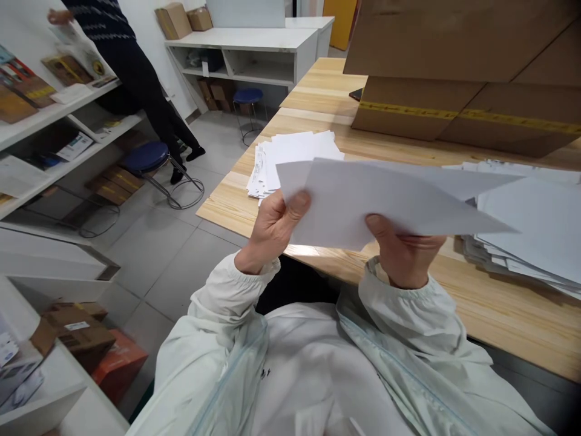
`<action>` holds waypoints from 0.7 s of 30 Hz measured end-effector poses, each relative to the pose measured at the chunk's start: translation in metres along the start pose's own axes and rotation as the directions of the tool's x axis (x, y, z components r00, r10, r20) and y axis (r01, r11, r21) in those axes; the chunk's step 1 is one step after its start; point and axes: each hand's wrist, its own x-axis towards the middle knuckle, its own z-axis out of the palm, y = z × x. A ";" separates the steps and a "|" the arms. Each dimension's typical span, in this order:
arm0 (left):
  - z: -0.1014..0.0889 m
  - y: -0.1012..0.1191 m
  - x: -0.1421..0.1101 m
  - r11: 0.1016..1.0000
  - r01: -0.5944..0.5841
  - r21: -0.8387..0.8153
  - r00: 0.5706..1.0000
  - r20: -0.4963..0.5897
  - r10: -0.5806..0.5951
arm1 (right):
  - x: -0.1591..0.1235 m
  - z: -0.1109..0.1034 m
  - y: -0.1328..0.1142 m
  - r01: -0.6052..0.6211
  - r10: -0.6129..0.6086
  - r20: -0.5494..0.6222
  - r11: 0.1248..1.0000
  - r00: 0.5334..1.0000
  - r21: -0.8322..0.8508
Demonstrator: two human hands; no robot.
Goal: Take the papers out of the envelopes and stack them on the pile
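Note:
Both of my hands hold up a white sheet of paper (pixel 363 203) above the front edge of a wooden table (pixel 499 309). My left hand (pixel 272 230) pinches its left edge, thumb on top. My right hand (pixel 406 248) grips its lower edge from underneath, thumb pressed on the sheet. The paper looks folded or doubled, with a second layer jutting to the right. Behind it a stack of white sheets (pixel 290 160) lies on the table. A larger, messier pile of papers (pixel 531 230) lies at the right.
Large cardboard boxes (pixel 454 72) stand at the back of the table. Another person in dark clothes (pixel 131 66) stands at the shelves (pixel 59 115) on the left. Blue stools (pixel 147 157) sit on the tiled floor. Small boxes (pixel 86 339) lie at lower left.

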 end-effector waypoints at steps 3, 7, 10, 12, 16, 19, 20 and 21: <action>0.000 -0.007 0.004 0.996 -0.039 0.075 0.999 -0.003 0.039 | -0.001 0.002 0.010 -0.007 0.008 0.032 0.999 0.999 -0.046; 0.003 -0.013 0.003 0.987 -0.009 0.158 1.000 0.007 0.008 | -0.002 0.004 0.020 -0.067 0.067 0.140 0.998 0.988 -0.003; 0.005 -0.015 0.002 0.983 -0.002 0.183 0.999 0.031 -0.004 | -0.001 0.003 0.020 -0.051 0.050 0.182 0.999 0.982 -0.001; 0.006 -0.016 0.002 0.982 -0.015 0.189 0.999 0.038 0.008 | 0.000 0.002 0.020 -0.043 0.041 0.187 0.999 0.982 0.010; 0.007 -0.021 0.002 0.983 -0.034 0.181 0.999 0.044 0.027 | 0.000 0.002 0.023 -0.057 0.056 0.194 0.998 0.979 0.002; 0.008 -0.023 0.001 0.988 -0.024 0.152 1.000 0.022 0.021 | -0.002 0.005 0.022 -0.079 0.079 0.177 0.997 0.981 -0.006; 0.009 -0.021 0.000 0.989 -0.014 0.144 1.000 0.013 0.012 | -0.004 0.005 0.018 -0.074 0.074 0.156 0.997 0.985 -0.002; 0.011 -0.018 -0.001 0.990 -0.004 0.138 1.000 0.008 0.003 | -0.005 0.004 0.012 -0.058 0.058 0.123 0.998 0.991 -0.003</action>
